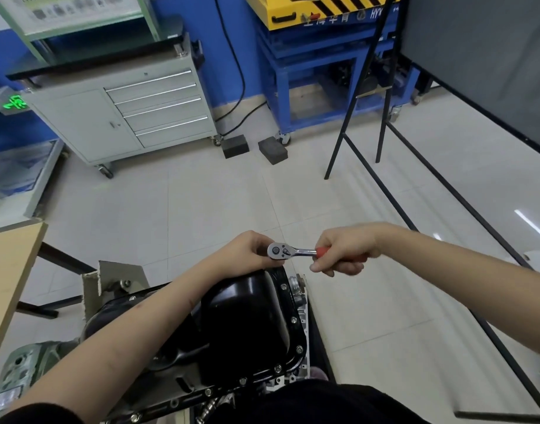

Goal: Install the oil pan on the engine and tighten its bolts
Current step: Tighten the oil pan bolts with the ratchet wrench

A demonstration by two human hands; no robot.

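A glossy black oil pan sits on the upturned engine, with several bolts along its flange. A chrome ratchet wrench with a red handle stands over the pan's far end. My left hand curls around the ratchet head from below and steadies it; the socket under it is hidden. My right hand grips the red handle, to the right of the pan. My left forearm lies across the pan.
A wooden table edges in at the left. A grey tool cabinet and a blue and yellow lift stand are at the back. Two dark blocks lie on the tiled floor. A black metal frame runs along the right.
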